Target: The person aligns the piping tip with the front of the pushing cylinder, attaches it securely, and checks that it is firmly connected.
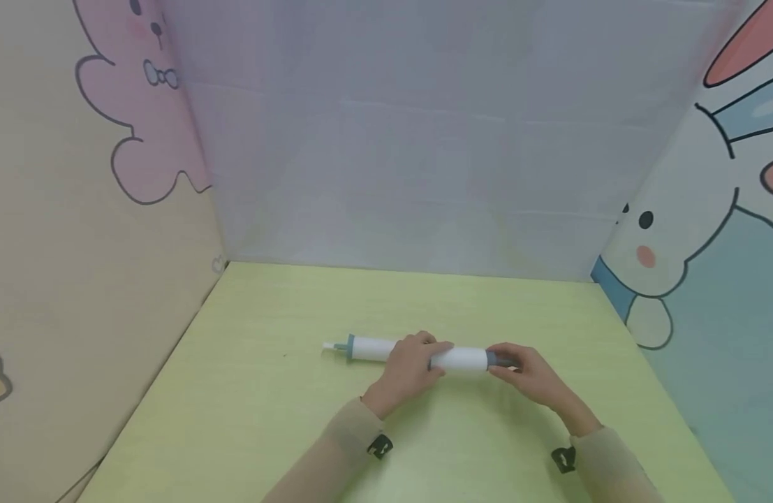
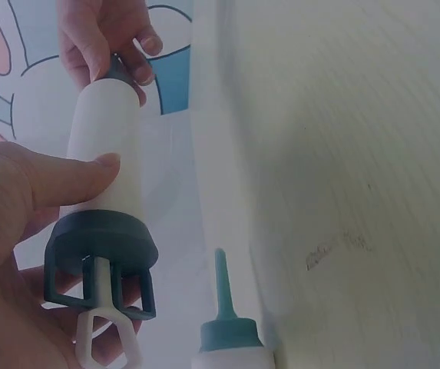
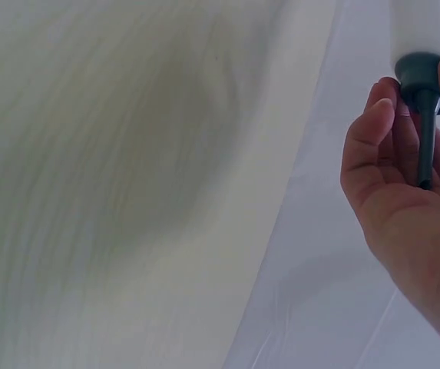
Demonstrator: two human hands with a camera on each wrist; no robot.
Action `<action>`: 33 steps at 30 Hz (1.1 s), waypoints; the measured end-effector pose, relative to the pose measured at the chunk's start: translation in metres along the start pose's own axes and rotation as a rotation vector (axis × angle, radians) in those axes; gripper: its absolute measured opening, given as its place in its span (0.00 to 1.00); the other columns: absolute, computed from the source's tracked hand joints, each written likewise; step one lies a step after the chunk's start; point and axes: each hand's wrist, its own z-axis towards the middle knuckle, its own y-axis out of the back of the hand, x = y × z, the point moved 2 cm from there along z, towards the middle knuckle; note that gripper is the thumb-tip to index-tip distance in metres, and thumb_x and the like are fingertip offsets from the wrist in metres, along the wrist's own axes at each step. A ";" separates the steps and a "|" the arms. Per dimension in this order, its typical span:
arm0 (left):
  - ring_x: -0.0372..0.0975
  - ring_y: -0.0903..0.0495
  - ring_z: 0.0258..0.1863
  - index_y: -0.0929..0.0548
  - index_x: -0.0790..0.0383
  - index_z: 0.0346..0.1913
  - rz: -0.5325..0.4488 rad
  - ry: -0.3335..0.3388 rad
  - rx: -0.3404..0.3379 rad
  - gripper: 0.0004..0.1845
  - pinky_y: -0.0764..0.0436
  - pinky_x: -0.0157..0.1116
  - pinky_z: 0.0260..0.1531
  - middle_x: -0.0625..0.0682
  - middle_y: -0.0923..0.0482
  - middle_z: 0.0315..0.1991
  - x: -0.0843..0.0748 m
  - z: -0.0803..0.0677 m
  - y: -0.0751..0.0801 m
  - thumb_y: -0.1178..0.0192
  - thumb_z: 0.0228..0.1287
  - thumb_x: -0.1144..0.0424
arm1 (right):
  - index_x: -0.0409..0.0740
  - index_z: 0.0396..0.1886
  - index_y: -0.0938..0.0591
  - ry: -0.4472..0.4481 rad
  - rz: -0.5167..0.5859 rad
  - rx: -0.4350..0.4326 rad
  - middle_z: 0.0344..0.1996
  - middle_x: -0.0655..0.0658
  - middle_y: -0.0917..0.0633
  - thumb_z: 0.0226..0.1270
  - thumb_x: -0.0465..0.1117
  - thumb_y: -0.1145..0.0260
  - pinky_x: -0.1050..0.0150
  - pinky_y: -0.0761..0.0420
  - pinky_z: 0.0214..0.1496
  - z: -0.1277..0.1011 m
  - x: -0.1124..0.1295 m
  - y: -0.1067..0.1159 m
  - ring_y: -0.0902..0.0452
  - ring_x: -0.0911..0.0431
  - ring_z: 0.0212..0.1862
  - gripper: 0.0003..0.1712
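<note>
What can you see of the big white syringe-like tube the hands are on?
The syringe-like tube is a white cylinder, plastic by its look, lying about level across the yellow-green table. Its left end has a blue-grey collar with a white plunger stub sticking out; the right end narrows to a blue-grey cap and thin nozzle. The left hand wraps the barrel's middle, thumb along it. The right hand pinches the nozzle cap with its fingertips. Whether it rests on the table or is just lifted is unclear.
</note>
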 end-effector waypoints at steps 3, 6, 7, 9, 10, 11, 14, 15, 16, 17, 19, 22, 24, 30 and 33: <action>0.42 0.23 0.40 0.21 0.43 0.56 0.026 -0.017 -0.007 0.24 0.26 0.38 0.39 0.47 0.22 0.47 -0.006 0.004 -0.005 0.32 0.54 0.54 | 0.39 0.52 0.22 -0.014 -0.011 -0.017 0.47 0.38 0.18 0.63 0.43 0.35 0.66 0.20 0.44 -0.003 -0.007 0.006 0.19 0.54 0.46 0.20; 0.42 0.24 0.39 0.21 0.44 0.57 0.052 -0.048 -0.014 0.24 0.27 0.37 0.38 0.46 0.22 0.47 -0.011 0.010 -0.011 0.33 0.55 0.57 | 0.40 0.53 0.23 -0.039 -0.028 -0.027 0.49 0.38 0.19 0.63 0.45 0.35 0.66 0.20 0.41 -0.007 -0.014 0.013 0.20 0.52 0.47 0.21; 0.42 0.24 0.39 0.21 0.44 0.57 0.060 -0.055 -0.012 0.24 0.27 0.37 0.38 0.46 0.22 0.47 -0.014 0.012 -0.013 0.33 0.55 0.58 | 0.41 0.53 0.23 -0.053 -0.027 -0.031 0.49 0.38 0.19 0.63 0.45 0.35 0.65 0.20 0.40 -0.008 -0.017 0.015 0.20 0.52 0.46 0.21; 0.42 0.24 0.40 0.22 0.44 0.57 0.074 -0.065 -0.002 0.24 0.27 0.36 0.39 0.46 0.23 0.48 -0.018 0.016 -0.017 0.34 0.55 0.59 | 0.43 0.54 0.23 -0.094 -0.020 -0.040 0.50 0.39 0.20 0.62 0.47 0.35 0.65 0.20 0.38 -0.010 -0.021 0.020 0.20 0.53 0.44 0.22; 0.42 0.24 0.40 0.22 0.44 0.58 0.082 -0.068 0.004 0.24 0.27 0.36 0.39 0.46 0.23 0.48 -0.021 0.018 -0.019 0.34 0.56 0.59 | 0.43 0.54 0.23 -0.107 -0.017 -0.041 0.50 0.40 0.20 0.62 0.47 0.35 0.65 0.20 0.38 -0.011 -0.023 0.022 0.20 0.55 0.44 0.22; 0.42 0.24 0.41 0.22 0.43 0.58 0.090 -0.068 0.010 0.24 0.27 0.35 0.39 0.46 0.23 0.48 -0.023 0.020 -0.020 0.34 0.56 0.59 | 0.43 0.54 0.23 -0.112 -0.008 -0.039 0.50 0.39 0.20 0.62 0.47 0.35 0.64 0.20 0.37 -0.012 -0.025 0.024 0.21 0.56 0.43 0.23; 0.42 0.24 0.42 0.22 0.42 0.58 0.101 -0.060 0.027 0.25 0.27 0.35 0.39 0.46 0.23 0.48 -0.028 0.025 -0.025 0.35 0.56 0.59 | 0.40 0.55 0.24 -0.122 0.036 -0.033 0.50 0.36 0.21 0.62 0.45 0.34 0.63 0.20 0.37 -0.014 -0.029 0.029 0.20 0.58 0.43 0.24; 0.42 0.24 0.42 0.22 0.42 0.58 0.098 -0.053 0.031 0.25 0.27 0.35 0.40 0.45 0.23 0.48 -0.029 0.026 -0.026 0.35 0.55 0.59 | 0.38 0.55 0.25 -0.115 0.046 -0.028 0.51 0.35 0.21 0.62 0.44 0.34 0.63 0.20 0.37 -0.015 -0.029 0.030 0.20 0.57 0.43 0.24; 0.42 0.24 0.42 0.22 0.42 0.58 0.096 -0.046 0.032 0.25 0.27 0.35 0.40 0.45 0.23 0.48 -0.030 0.027 -0.028 0.34 0.55 0.59 | 0.37 0.55 0.25 -0.108 0.056 -0.021 0.51 0.34 0.21 0.62 0.43 0.35 0.62 0.19 0.36 -0.015 -0.030 0.030 0.20 0.57 0.44 0.24; 0.42 0.24 0.41 0.22 0.42 0.57 0.093 -0.043 0.032 0.25 0.27 0.35 0.39 0.45 0.23 0.48 -0.030 0.029 -0.030 0.34 0.55 0.59 | 0.36 0.56 0.26 -0.107 0.065 -0.013 0.51 0.33 0.21 0.62 0.43 0.35 0.62 0.19 0.36 -0.016 -0.031 0.031 0.20 0.57 0.44 0.25; 0.41 0.24 0.41 0.22 0.41 0.57 0.093 -0.037 0.035 0.25 0.27 0.35 0.39 0.45 0.23 0.48 -0.030 0.031 -0.034 0.34 0.54 0.60 | 0.35 0.56 0.26 -0.120 0.079 -0.013 0.51 0.32 0.22 0.62 0.42 0.34 0.62 0.19 0.37 -0.016 -0.033 0.032 0.20 0.55 0.44 0.25; 0.41 0.24 0.40 0.21 0.41 0.57 0.093 -0.041 0.031 0.25 0.28 0.34 0.38 0.45 0.22 0.47 -0.031 0.034 -0.040 0.34 0.54 0.60 | 0.35 0.56 0.25 -0.142 0.077 -0.018 0.52 0.32 0.22 0.62 0.42 0.34 0.63 0.19 0.37 -0.017 -0.036 0.033 0.20 0.51 0.45 0.25; 0.41 0.24 0.39 0.21 0.42 0.56 0.095 -0.044 0.028 0.24 0.28 0.34 0.37 0.45 0.22 0.47 -0.032 0.036 -0.043 0.34 0.54 0.60 | 0.34 0.56 0.25 -0.154 0.066 -0.027 0.52 0.31 0.23 0.62 0.42 0.34 0.63 0.20 0.37 -0.017 -0.040 0.034 0.20 0.49 0.45 0.25; 0.40 0.24 0.39 0.22 0.42 0.57 0.114 -0.029 0.055 0.24 0.28 0.34 0.37 0.45 0.22 0.47 -0.033 0.041 -0.055 0.35 0.55 0.58 | 0.33 0.57 0.26 -0.176 0.059 -0.053 0.53 0.30 0.23 0.62 0.42 0.34 0.62 0.19 0.38 -0.017 -0.050 0.034 0.20 0.50 0.45 0.26; 0.40 0.25 0.39 0.22 0.42 0.58 0.103 -0.017 0.076 0.24 0.28 0.34 0.37 0.46 0.22 0.48 -0.033 0.041 -0.058 0.35 0.56 0.59 | 0.32 0.57 0.27 -0.181 0.079 -0.053 0.53 0.29 0.24 0.62 0.41 0.34 0.60 0.19 0.37 -0.017 -0.054 0.032 0.20 0.49 0.44 0.27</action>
